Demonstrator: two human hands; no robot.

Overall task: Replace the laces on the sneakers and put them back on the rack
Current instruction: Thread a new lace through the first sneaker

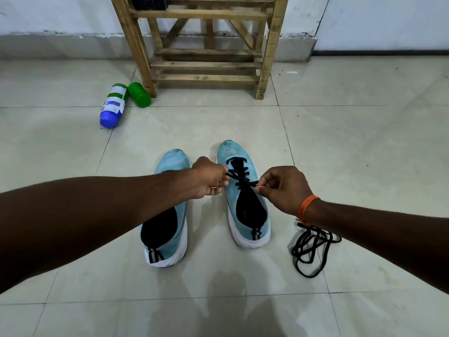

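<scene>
Standing side by side on the tiled floor [352,142], toes toward the wooden rack [206,65], the two light-blue sneakers had white soles and black linings. The right sneaker [247,210] carried a black lace [243,177] crossed over its tongue, and the forearm partly hid the left sneaker [165,229]. The left hand [209,178] and the right hand [284,188], fingers curled, each pinched one end of that lace between thumb and fingertips, while a loose lace [313,249] lay coiled just right of the right sneaker.
</scene>
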